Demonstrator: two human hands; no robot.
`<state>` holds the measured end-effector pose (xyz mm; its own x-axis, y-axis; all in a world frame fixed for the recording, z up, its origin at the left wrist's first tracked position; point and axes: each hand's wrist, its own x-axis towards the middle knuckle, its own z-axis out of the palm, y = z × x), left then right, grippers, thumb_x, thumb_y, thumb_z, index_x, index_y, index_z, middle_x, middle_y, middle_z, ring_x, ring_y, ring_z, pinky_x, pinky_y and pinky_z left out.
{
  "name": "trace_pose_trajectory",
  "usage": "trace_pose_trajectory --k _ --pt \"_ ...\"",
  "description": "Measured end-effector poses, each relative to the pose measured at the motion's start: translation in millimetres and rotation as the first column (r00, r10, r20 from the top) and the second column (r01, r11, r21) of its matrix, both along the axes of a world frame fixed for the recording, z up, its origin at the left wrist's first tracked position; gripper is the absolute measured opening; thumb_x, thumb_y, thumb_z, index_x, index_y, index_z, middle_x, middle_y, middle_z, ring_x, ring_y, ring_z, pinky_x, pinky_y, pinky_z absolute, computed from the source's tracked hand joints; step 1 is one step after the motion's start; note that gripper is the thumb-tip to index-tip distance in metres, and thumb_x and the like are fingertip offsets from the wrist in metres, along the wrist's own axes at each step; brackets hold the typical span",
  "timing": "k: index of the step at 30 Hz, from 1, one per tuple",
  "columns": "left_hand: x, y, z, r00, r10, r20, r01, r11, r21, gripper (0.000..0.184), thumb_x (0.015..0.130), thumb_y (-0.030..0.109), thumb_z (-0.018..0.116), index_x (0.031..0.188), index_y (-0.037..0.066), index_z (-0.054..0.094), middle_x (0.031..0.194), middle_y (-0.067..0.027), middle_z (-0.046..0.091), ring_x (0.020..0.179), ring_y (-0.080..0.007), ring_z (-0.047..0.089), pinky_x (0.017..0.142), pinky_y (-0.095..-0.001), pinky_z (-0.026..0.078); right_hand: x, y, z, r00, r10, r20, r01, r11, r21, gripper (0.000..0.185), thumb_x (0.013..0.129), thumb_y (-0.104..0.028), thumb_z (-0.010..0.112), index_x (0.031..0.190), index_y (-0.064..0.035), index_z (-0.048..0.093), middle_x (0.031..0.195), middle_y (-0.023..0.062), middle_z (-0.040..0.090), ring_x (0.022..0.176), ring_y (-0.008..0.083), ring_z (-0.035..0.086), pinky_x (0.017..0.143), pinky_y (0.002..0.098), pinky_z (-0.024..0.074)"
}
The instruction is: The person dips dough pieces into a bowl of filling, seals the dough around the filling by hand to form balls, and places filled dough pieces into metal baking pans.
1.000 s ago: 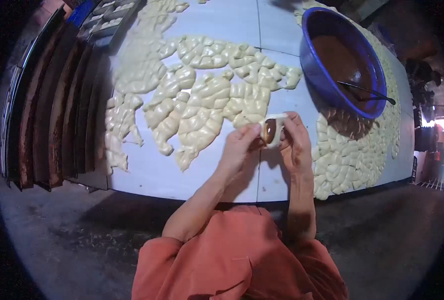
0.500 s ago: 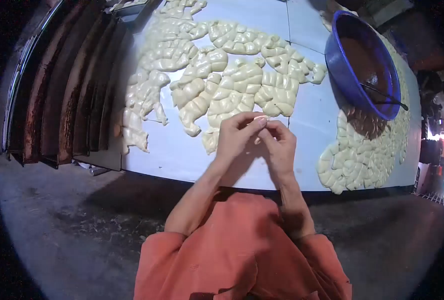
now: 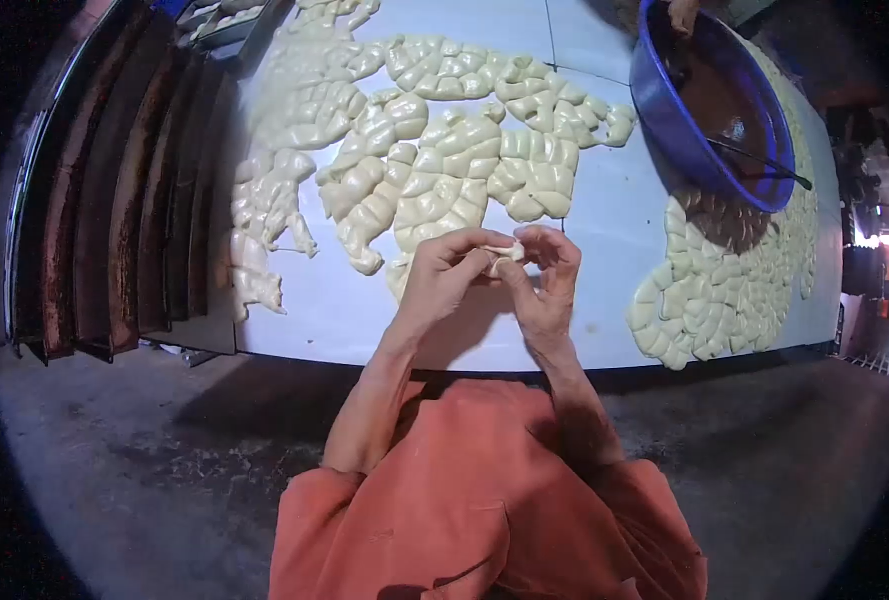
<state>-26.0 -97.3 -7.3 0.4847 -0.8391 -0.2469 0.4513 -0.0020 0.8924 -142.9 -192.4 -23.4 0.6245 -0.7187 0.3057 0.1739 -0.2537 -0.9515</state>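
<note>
Both my hands meet over the near part of the white table (image 3: 355,325), with a small piece of pale dough (image 3: 508,254) between them. My left hand (image 3: 447,278) pinches the piece between thumb and fingers. From the other side my right hand (image 3: 545,285) has its thumb against the same dough, its fingers curled above. Just beyond my hands lies a sheet of glossy dough pieces (image 3: 445,190), pressed together side by side. A second spread of smaller dough pieces (image 3: 720,300) lies to the right.
A large purple basin (image 3: 665,120) of brown filling stands at the back right, a dark-handled utensil (image 3: 760,162) in it. Another person's hand (image 3: 683,15) reaches over its far rim. Dark metal trays (image 3: 125,200) stand on edge at the left.
The dough between my fingers shows more now, and my right fingers have lifted and opened somewhat. Another person's hand has come in over the basin. The view has shifted slightly.
</note>
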Motion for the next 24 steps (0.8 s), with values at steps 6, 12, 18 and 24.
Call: trace_pose_trajectory --k 6,12,18,24 --pt "-18 10 11 0.997 -0.037 0.069 0.036 0.999 0.009 0.027 0.098 0.009 0.059 0.121 -0.002 0.065 0.108 -0.0077 0.068 0.09 -0.0115 0.065 0.078 -0.0265 0.056 -2 -3 -17 0.978 -0.202 -0.056 0.168 0.915 -0.368 0.017 0.089 -0.011 0.075 0.095 -0.0033 0.06 0.083 0.0087 0.061 0.07 0.0219 0.06 0.061 0.0327 0.0492" --pt "-29 12 -9 0.995 0.086 -0.052 -0.08 0.991 0.109 0.028 0.098 0.017 0.064 0.114 -0.005 0.069 0.093 -0.0074 0.071 0.079 -0.0108 0.066 0.069 -0.0251 0.055 -19 6 20 0.955 -0.086 -0.286 0.019 0.973 -0.23 0.017 0.093 -0.017 0.067 0.102 -0.0028 0.067 0.094 0.0144 0.066 0.085 0.0339 0.064 0.075 0.0395 0.0519" --pt "-30 38 8 0.758 -0.299 0.58 -0.148 0.787 0.599 0.042 0.096 0.031 0.066 0.127 0.003 0.062 0.09 -0.018 0.074 0.083 -0.0259 0.074 0.075 -0.0355 0.056 -47 3 10 0.806 0.103 -0.583 -0.327 0.898 -0.293 0.02 0.089 -0.014 0.07 0.104 -0.0023 0.067 0.106 0.0152 0.065 0.099 0.0332 0.062 0.079 0.0403 0.0525" --pt "9 131 7 0.733 0.083 0.675 -0.525 0.7 0.484 0.033 0.092 0.029 0.069 0.117 0.009 0.068 0.087 -0.0142 0.073 0.079 -0.0289 0.073 0.068 -0.0374 0.056 -13 19 28 0.85 -0.001 -0.526 -0.196 0.928 -0.318 0.032 0.083 -0.011 0.074 0.111 -0.0011 0.064 0.105 0.0192 0.065 0.097 0.0343 0.063 0.079 0.042 0.0517"
